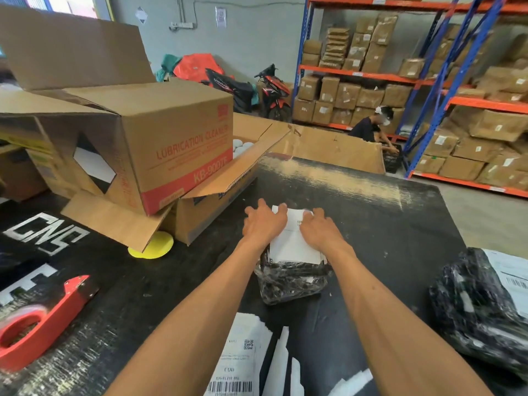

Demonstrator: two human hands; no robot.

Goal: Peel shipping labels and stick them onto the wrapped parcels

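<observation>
**Inspector:** Loose printed labels lie nearest, at the worktop's front edge, barcodes showing, with peeled backing strips just beside them.

**Assistant:** And the parcel in hand?

**Inspector:** Beyond them, mid-worktop, sits a small parcel in glossy black wrap, creased and bulging. A white label lies across its top. The left hand and the right hand press flat on that label, fingers spread; neither grip closes around anything.

**Assistant:** Handling?

**Inspector:** In my judgement the parcel is light and soft, its film slippery and yielding under pressure. The label is thin and would crease easily; smooth it from the centre outward, steadying the parcel at its sides.

**Assistant:** Other items?

**Inspector:** A second wrapped parcel, already labelled, rests at the right. A red tape dispenser lies at the left. Farther back stand open cartons, then shelving stacked with boxes, where another person crouches.
</observation>
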